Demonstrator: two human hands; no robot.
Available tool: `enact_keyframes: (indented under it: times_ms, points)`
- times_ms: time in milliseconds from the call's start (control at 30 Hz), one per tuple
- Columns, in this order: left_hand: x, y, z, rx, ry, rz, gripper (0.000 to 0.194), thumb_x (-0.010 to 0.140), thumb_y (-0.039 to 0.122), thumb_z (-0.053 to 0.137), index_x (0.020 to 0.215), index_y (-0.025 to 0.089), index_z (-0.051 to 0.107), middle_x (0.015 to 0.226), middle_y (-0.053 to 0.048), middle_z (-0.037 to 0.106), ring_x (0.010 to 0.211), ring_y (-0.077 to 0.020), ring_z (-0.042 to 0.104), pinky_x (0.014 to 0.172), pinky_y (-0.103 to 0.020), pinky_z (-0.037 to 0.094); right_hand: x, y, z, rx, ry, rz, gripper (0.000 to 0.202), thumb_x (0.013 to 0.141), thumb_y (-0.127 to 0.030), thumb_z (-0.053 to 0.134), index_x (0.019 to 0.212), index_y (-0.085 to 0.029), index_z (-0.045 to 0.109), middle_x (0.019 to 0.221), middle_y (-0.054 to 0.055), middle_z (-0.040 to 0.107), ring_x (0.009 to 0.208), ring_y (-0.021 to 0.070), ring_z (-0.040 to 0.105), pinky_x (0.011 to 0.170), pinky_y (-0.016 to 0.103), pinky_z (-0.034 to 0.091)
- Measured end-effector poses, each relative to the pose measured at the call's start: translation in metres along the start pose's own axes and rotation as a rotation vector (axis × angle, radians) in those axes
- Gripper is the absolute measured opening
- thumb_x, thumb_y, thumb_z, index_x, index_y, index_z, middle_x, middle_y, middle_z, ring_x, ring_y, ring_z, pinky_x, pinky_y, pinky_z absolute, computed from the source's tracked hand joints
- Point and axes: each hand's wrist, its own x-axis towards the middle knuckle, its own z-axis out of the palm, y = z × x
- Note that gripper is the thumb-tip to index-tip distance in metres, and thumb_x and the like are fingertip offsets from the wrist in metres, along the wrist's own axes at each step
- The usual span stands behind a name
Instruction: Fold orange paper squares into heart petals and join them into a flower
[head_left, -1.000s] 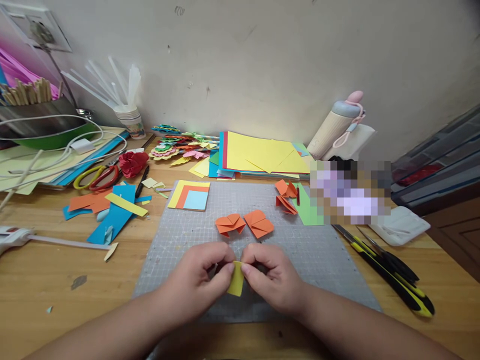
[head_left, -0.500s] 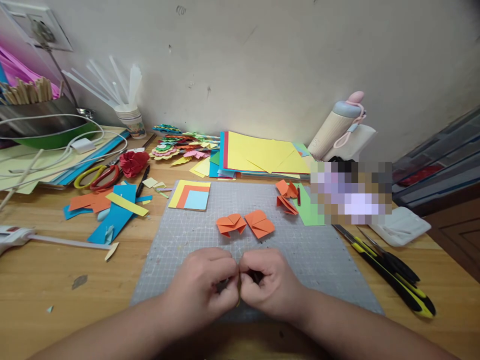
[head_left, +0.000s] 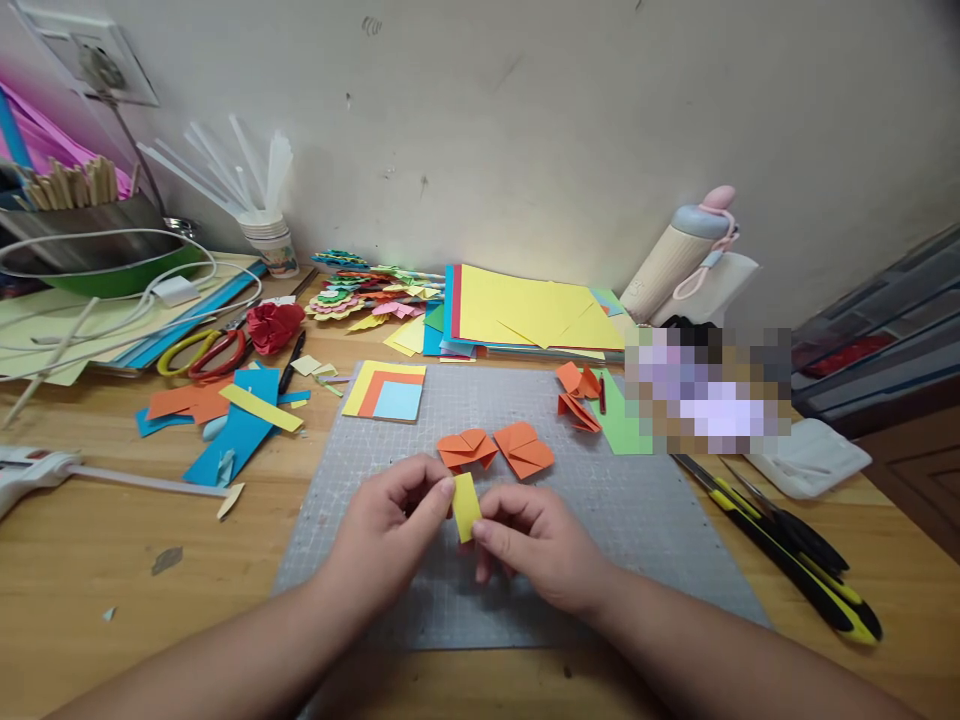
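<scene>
A small yellow paper rectangle [head_left: 466, 508] is held above the grey cutting mat [head_left: 637, 540], slightly tilted. My left hand [head_left: 397, 515] pinches its upper left edge with the thumb in front. At the lower right edge, the thumb of my right hand [head_left: 536, 540] presses on it, the fingers curled behind. Just beyond the hands lie a folded orange paper piece [head_left: 466, 449] and a second orange heart-like piece [head_left: 523, 449]. More folded orange paper [head_left: 578, 412] sits farther right on the mat. Stacked yellow, orange and light blue squares [head_left: 397, 400] rest at the mat's back left.
Paper scraps [head_left: 251, 420], a glue gun [head_left: 37, 470] and red-handled scissors [head_left: 219, 357] are on the left. A yellow and black cutter [head_left: 795, 560] and black scissors [head_left: 810, 540] lie right. Behind are coloured sheets [head_left: 525, 305] and a bottle [head_left: 671, 260].
The hands have turned and parted slightly, so the yellow paper, mostly hidden between them before, now shows its flat face. The camera view has shifted a little.
</scene>
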Motion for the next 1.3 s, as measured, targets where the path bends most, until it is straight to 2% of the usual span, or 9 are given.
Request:
enact_keyframes:
  times_ms: [100,200,333,467,567,733,933,1100,1300]
  points:
    - [-0.002,0.001,0.000,0.017,0.026,0.053,0.016,0.084,0.027,0.051,0.094,0.019,0.060,0.083,-0.003,0.062,0.067,-0.0146,0.055,0.059,-0.028,0.045,0.000,-0.001,-0.002,0.064,0.027,0.006,0.027,0.082,-0.038,0.063,0.069,-0.016,0.051,0.062,-0.002,0.059,0.048,0.0069,0.054,0.044,0.019,0.039]
    - [-0.004,0.004,-0.002,0.060,-0.047,0.129,0.017,0.085,0.022,0.049,0.096,0.020,0.062,0.094,-0.005,0.062,0.078,-0.0167,0.057,0.066,-0.030,0.046,0.000,0.000,-0.005,0.119,0.042,-0.008,0.033,0.081,-0.041,0.065,0.067,-0.018,0.047,0.054,-0.006,0.052,0.044,0.0066,0.052,0.045,0.019,0.040]
    - [-0.005,0.007,-0.002,0.031,-0.117,0.109,0.024,0.082,0.017,0.050,0.103,0.022,0.060,0.102,-0.004,0.061,0.078,-0.0154,0.056,0.068,-0.030,0.046,-0.001,0.002,-0.007,0.125,0.003,0.012,0.036,0.081,-0.045,0.064,0.067,-0.019,0.044,0.053,-0.006,0.050,0.045,0.0076,0.053,0.045,0.019,0.041]
    - [-0.004,0.005,-0.001,0.054,-0.151,0.099,0.015,0.082,0.018,0.054,0.093,0.021,0.064,0.087,-0.003,0.062,0.079,-0.0176,0.056,0.069,-0.031,0.043,-0.001,0.001,-0.008,0.085,-0.074,0.018,0.036,0.079,-0.045,0.064,0.065,-0.019,0.045,0.055,-0.006,0.049,0.044,0.0078,0.050,0.046,0.021,0.043]
    - [-0.002,0.001,-0.001,-0.043,-0.085,0.003,0.012,0.084,0.026,0.055,0.088,0.020,0.065,0.084,-0.002,0.062,0.075,-0.0170,0.055,0.068,-0.031,0.042,-0.002,0.000,-0.008,0.042,-0.084,0.017,0.033,0.080,-0.040,0.062,0.062,-0.018,0.046,0.053,-0.004,0.050,0.045,0.0089,0.050,0.046,0.022,0.041]
    - [0.000,0.001,-0.001,-0.233,-0.041,-0.205,0.019,0.078,0.034,0.063,0.088,0.018,0.061,0.073,0.001,0.057,0.066,-0.0137,0.051,0.061,-0.026,0.039,-0.001,-0.001,-0.008,-0.050,0.017,-0.009,0.020,0.083,-0.028,0.055,0.067,-0.018,0.050,0.058,-0.003,0.053,0.051,0.0096,0.048,0.051,0.023,0.038]
    - [0.003,0.005,-0.002,-0.121,-0.128,-0.261,0.014,0.074,0.031,0.060,0.077,0.018,0.055,0.069,0.003,0.052,0.062,-0.0120,0.044,0.058,-0.025,0.035,-0.001,-0.003,-0.004,-0.114,0.019,0.039,0.018,0.083,-0.028,0.051,0.068,-0.018,0.052,0.059,-0.001,0.056,0.053,0.0110,0.052,0.054,0.025,0.042]
    - [0.006,0.004,-0.003,-0.051,-0.311,-0.224,0.009,0.074,0.027,0.054,0.074,0.018,0.056,0.070,0.001,0.054,0.070,-0.0150,0.048,0.065,-0.027,0.036,-0.001,-0.004,-0.006,-0.118,-0.040,0.079,0.017,0.078,-0.026,0.052,0.062,-0.018,0.051,0.055,-0.001,0.056,0.051,0.0108,0.051,0.053,0.025,0.042]
    - [0.006,0.008,-0.004,0.048,-0.356,-0.245,0.011,0.073,0.028,0.051,0.070,0.018,0.052,0.066,0.003,0.048,0.066,-0.0139,0.041,0.061,-0.027,0.030,0.000,-0.003,-0.007,-0.190,-0.010,0.098,0.018,0.076,-0.020,0.051,0.058,-0.017,0.052,0.051,-0.002,0.054,0.050,0.0099,0.047,0.052,0.024,0.038]
